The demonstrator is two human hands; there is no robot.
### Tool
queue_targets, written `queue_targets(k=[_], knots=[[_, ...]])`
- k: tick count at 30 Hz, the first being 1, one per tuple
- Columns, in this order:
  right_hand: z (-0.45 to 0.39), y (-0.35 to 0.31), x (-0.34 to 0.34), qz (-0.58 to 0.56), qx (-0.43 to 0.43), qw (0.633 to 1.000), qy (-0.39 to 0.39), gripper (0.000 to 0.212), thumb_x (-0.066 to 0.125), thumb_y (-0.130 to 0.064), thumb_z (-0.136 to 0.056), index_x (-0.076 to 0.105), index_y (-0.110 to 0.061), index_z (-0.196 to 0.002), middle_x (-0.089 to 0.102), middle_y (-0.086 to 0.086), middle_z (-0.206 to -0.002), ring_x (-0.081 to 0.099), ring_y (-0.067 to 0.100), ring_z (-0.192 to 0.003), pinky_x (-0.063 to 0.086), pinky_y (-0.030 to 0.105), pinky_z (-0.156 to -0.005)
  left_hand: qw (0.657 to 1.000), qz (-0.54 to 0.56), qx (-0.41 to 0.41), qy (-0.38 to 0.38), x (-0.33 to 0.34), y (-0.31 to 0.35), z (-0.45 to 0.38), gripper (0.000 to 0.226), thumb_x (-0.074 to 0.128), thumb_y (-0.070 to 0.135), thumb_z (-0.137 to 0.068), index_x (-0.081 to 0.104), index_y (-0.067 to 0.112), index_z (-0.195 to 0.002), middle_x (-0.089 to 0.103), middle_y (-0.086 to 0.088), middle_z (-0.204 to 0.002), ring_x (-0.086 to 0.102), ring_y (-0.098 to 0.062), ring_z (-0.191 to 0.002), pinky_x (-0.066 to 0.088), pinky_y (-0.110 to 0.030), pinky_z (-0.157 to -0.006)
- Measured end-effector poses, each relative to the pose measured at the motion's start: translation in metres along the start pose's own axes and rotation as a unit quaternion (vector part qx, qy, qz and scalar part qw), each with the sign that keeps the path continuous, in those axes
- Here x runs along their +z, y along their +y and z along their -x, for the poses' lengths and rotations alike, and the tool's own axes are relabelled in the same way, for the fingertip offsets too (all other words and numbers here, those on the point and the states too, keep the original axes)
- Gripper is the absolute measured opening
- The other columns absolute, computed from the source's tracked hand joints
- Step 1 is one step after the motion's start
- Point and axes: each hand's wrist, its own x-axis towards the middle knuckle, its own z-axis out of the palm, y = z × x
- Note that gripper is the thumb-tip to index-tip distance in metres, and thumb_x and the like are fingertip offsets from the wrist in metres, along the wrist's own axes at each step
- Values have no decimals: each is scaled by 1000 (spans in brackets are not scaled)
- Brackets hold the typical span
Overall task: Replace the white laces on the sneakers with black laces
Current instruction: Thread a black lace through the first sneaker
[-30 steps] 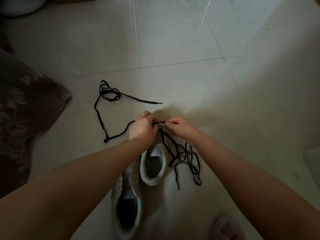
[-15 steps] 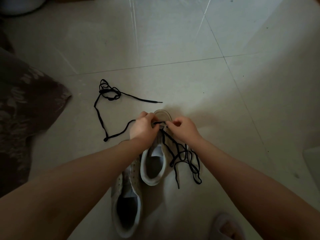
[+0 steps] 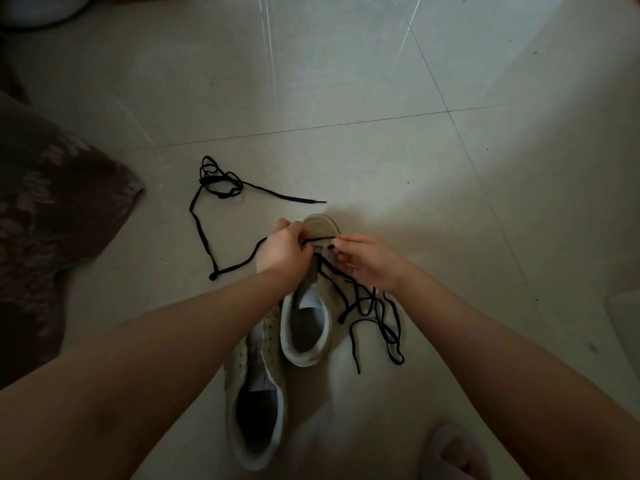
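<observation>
Left hand and right hand are both pinching a black lace across the far sneaker; second sneaker lying nearer.

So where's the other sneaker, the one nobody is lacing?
The unlaced sneaker lies on the floor tiles, low in the head view, under the left forearm and touching the heel of the sneaker being laced.

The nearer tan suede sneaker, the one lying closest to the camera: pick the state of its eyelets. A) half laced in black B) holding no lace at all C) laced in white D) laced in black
B: the nearer tan suede sneaker shows bare eyelets, while both hands work a black lace into the farther tan sneaker.
</observation>
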Motion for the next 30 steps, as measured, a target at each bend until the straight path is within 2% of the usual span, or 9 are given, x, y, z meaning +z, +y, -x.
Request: queue_targets(k=[2, 7, 9, 11, 16, 20, 23, 27, 30], knots=[[2, -2, -2, -5, 25, 1000, -14, 6, 53, -10, -95, 59, -11, -96, 58, 0, -78, 54, 9, -70, 51, 23, -67, 1000, -4, -4, 0, 0, 1, 0, 18, 55, 25, -91, 62, 14, -104, 51, -2, -109, 57, -22, -86, 50, -33, -67], [-1, 5, -1, 231, -87, 958, 147, 15, 54, -24, -95, 60, -11, -101, 66, 8, -97, 62, 19, -86, 52, 32, -80, 1000, 13, -16, -3, 1, 1, 1, 17, 57, 26, -90, 62, 16, -103, 51, -1, -109, 57, -20, -87, 52, -33, -70], [2, 9, 1, 314, -131, 931, 136, 26, 56, -35, -93, 62, -11, -102, 66, 6, -98, 62, 20, -91, 51, 33, -81, 1000, 18, -15, -1, 1, -1, 2, 17, 58, 27, -90, 61, 17, -103, 52, 0, -109, 58, -20, -88, 54, -36, -73], [9, 14, 7, 366, -152, 912, 107, 30, 60, -41, -89, 60, -13, -99, 63, 3, -90, 59, 18, -84, 48, 30, -73, 1000, 21, -19, -2, 1, -1, 2, 17, 58, 27, -90, 61, 16, -103, 52, 0, -110, 58, -20, -89, 54, -36, -74], [22, 21, 14, 418, -192, 883, 94, 38, 72, -38, -80, 44, -19, -98, 55, -2, -77, 50, 13, -66, 45, 32, -62, 999, 26, -42, 2, 0, 2, 0, 16, 57, 25, -90, 60, 14, -99, 51, -2, -107, 55, -19, -83, 49, -32, -69], [27, 22, 20, 504, -241, 822, 113, 26, 67, -36, -84, 48, -18, -85, 51, -1, -81, 47, 15, -71, 40, 28, -61, 998, 30, -60, 3, 1, 1, 1, 18, 58, 29, -89, 57, 14, -100, 49, -3, -109, 56, -20, -81, 51, -33, -68], [27, 21, 21, 555, -221, 791, 133, 22, 58, -36, -90, 54, -18, -79, 48, -5, -79, 47, 13, -70, 35, 23, -57, 997, 20, -77, -12, 2, 2, 6, 29, 59, 41, -87, 52, 19, -105, 42, 1, -111, 56, -18, -78, 52, -33, -67], [27, 23, 21, 481, -210, 841, 130, 17, 56, -28, -92, 56, -16, -80, 50, -4, -75, 48, 12, -68, 39, 24, -58, 995, -3, -95, -42, 4, 4, 14, 33, 57, 39, -87, 43, 23, -112, 34, 3, -107, 51, -13, -69, 46, -28, -60], [30, 23, 21, 425, -243, 869, 76, 14, 57, -23, -91, 55, -16, -79, 48, -5, -80, 45, 9, -72, 34, 22, -62, 990, 40, -125, -47, 4, 3, 13, 26, 52, 27, -91, 42, 22, -113, 38, -2, -100, 52, -17, -65, 50, -31, -64]])
